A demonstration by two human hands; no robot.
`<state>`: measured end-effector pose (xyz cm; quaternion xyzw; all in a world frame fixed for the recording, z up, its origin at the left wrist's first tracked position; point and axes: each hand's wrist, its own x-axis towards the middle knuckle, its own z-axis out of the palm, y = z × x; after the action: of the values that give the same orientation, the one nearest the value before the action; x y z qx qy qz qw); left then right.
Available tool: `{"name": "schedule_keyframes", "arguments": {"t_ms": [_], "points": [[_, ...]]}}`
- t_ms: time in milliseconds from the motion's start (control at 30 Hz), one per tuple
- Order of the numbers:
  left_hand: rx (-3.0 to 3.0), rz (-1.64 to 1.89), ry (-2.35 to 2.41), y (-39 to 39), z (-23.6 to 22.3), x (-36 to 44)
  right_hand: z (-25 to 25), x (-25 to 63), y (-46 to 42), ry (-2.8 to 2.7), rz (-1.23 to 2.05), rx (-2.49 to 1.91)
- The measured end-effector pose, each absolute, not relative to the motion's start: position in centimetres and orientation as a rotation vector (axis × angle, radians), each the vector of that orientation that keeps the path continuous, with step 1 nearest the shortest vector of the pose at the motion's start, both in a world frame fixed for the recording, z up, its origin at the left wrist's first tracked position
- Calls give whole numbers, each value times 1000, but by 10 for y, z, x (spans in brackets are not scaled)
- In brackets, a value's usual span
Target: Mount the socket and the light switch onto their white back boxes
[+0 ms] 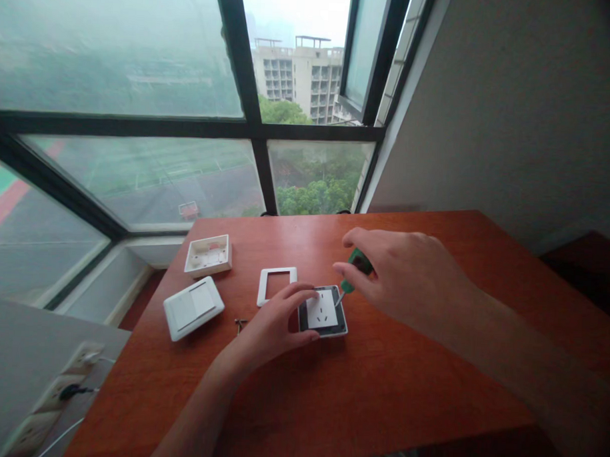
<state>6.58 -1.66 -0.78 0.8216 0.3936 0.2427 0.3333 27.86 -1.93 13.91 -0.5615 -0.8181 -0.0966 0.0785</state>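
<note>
A wall socket (323,312) with a white face and a dark surround lies on the wooden table. My left hand (276,314) grips it from the left side, thumb at the near edge and fingers at the far edge. In my right hand (404,265) is a screwdriver (350,277) with a green and black handle. Its shaft slants down to the socket's right side; whether the tip sits in a screw is too small to tell. Behind my left hand lies a white cover frame (271,272), partly hidden by the fingers. A few small screws (240,325) lie left of that hand.
A white switch (194,308) and an open white mounting box (209,254) rest on the left of the table (379,391). Windows rise behind the far edge, a wall stands at right. Wall outlets with plugs (72,392) are at lower left.
</note>
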Motion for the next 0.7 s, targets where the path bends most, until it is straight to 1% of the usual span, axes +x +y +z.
{"name": "schedule_keyframes", "arguments": {"t_ms": [67, 133, 200, 267, 333, 367, 467, 533, 700], "points": [[2147, 625, 1031, -16, -8, 66, 137, 276, -18, -2387, -461, -1797], [2145, 616, 1026, -16, -8, 65, 137, 276, -18, -2349, -490, -1813], [2140, 616, 1022, -16, -8, 66, 138, 278, -19, -2367, -341, -1718], [2134, 619, 1019, -16, -7, 66, 140, 280, -19, -2445, -110, -1562], [2132, 632, 1016, -17, -7, 66, 141, 282, -17, -2513, -6, -1474], [2133, 639, 1016, -17, -7, 66, 141, 282, -17, -2522, -48, -1500], [2136, 638, 1020, -17, -6, 66, 140, 281, -14, -2458, -342, -1696], [2134, 631, 1016, -17, -6, 66, 139, 281, -14, -2451, -382, -1698], [2126, 625, 1011, -17, -7, 66, 141, 286, -16, -2564, -24, -1390]]}}
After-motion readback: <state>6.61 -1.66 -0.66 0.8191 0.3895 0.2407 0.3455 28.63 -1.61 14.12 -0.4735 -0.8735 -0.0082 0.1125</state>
